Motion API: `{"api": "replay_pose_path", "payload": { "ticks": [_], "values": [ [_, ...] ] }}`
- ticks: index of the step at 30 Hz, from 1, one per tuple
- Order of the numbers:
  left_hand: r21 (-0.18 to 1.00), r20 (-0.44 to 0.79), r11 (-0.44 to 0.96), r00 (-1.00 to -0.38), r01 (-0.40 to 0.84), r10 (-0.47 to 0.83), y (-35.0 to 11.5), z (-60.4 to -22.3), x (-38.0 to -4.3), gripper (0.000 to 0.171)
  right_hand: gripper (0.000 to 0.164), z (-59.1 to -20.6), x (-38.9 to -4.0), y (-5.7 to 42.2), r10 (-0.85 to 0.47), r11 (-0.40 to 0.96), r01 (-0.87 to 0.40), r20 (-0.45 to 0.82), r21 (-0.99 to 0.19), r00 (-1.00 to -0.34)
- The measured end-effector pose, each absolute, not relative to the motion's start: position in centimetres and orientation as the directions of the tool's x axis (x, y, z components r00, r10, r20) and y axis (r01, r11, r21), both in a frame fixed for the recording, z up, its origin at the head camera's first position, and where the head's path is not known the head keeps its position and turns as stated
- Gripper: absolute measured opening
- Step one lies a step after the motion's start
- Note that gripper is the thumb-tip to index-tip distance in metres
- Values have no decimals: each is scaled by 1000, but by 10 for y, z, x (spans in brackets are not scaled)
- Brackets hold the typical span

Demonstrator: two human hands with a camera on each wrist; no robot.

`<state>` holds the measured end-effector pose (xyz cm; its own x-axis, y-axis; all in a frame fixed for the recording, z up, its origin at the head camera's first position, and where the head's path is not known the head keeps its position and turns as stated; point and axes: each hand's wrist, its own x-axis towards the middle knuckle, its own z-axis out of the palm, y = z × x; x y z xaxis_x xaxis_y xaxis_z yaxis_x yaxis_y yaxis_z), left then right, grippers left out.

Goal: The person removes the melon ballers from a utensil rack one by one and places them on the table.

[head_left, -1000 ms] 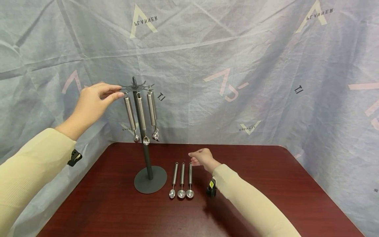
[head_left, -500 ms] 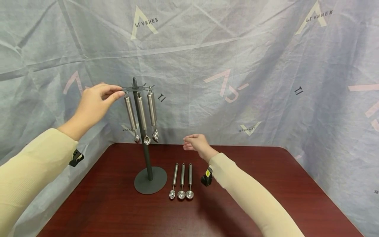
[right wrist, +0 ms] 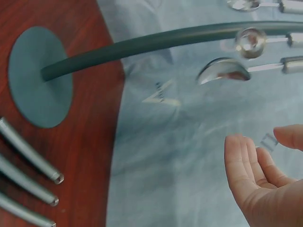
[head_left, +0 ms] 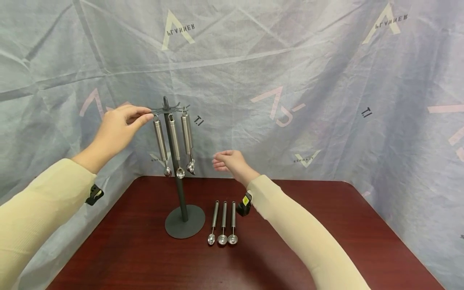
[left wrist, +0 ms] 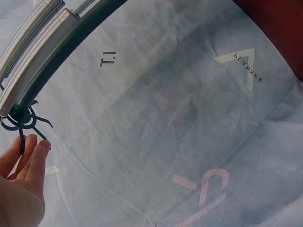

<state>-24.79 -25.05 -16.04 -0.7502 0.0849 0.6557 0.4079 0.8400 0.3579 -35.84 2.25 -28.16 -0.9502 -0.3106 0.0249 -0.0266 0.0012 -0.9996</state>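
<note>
Head view: a dark stand (head_left: 180,195) rises from a round base on a reddish-brown table (head_left: 119,253), with pale printed cloth (head_left: 326,88) behind. From its top rack (head_left: 166,108) hang at least three steel-coloured scoops (head_left: 174,139), bowls downward; those on the right overlap, so their exact number is unclear. Three loose scoops (head_left: 224,215) lie side by side on the table, just right of the base, bowls toward the wearer. The person's left hand (head_left: 117,127) pinches the tip of a rack arm at the left between thumb and fingers. The right hand (head_left: 233,164) is raised in the air right of the hanging scoops, holding nothing, fingers loosely extended, thumb apart, as the right wrist view also shows. The scoops look rigid, smooth and fairly light, hard to break but perhaps slippery, and likely to swing when hung; the slim handle, just below its end ring, seems the best place to take hold, leaving the ring free.
</note>
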Motion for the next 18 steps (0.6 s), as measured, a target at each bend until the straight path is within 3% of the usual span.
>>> {"api": "replay_pose_path", "payload": {
  "ticks": [12,18],
  "values": [
    [373,655,831,-752,412,79,-250,-160,-249,43,33,-253,-356,-7,-286,-132,-114,148,-985,-947],
    [378,647,829,-758,413,82,-250,-159,-249,43,41,-244,-356,-22,-349,-129,-216,248,-968,-904]
  ]
}}
